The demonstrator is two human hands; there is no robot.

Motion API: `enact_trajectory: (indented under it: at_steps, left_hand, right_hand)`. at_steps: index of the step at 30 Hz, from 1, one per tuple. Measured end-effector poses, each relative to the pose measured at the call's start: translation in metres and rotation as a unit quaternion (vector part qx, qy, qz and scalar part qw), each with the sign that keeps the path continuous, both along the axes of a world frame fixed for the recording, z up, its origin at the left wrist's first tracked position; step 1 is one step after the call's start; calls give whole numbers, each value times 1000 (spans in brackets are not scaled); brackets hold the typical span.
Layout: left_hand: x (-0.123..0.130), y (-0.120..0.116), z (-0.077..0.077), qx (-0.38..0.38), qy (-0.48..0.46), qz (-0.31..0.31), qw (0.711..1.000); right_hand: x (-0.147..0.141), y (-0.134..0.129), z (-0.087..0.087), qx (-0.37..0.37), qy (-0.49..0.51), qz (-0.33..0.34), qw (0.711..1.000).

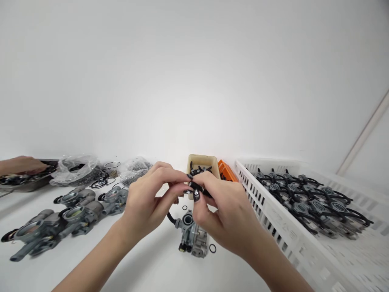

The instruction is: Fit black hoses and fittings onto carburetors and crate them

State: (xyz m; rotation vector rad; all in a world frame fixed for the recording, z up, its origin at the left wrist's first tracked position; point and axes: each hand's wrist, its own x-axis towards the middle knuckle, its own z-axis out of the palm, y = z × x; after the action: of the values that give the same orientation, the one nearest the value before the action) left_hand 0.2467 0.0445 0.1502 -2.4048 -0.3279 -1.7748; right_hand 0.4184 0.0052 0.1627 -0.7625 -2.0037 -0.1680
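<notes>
Head view: a slotted white plastic crate [282, 227] packed with carburetors fills the right, its rim well clear of the hands. Smooth white table [146, 267] leaves open room nearby. The left hand [148, 202] and right hand [221, 215] pinch, fingertips pressed together, a small black rubber part [197, 188] above a cast-metal carburetor [192, 237], a thin black O-ring [212, 248] just beside it.

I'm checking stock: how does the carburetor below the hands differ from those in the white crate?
The lone carburetor stands by itself on the white table, while the crated carburetors sit packed in rows inside the white slotted crate. A black O-ring lies beside the lone carburetor, not the crated carburetors. Both have grey metal bodies and black hoses.
</notes>
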Motion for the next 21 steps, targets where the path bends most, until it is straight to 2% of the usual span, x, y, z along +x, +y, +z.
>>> enact_trajectory:
  at_steps: [6,13,17,21]
  left_hand:
    - [0,-1,-1,-27,12,-7,1000]
    - [2,-1,4,-14,31,-12,999]
    - [2,-4,10,-9,30,-8,999]
    - [1,-7,11,-25,18,-6,999]
  right_hand:
    - [-2,3,0,-5,61,57,997]
    - [-1,5,-3,-106,91,155,978]
    - [0,4,-3,-146,75,152,975]
    - [0,4,-3,-146,66,144,977]
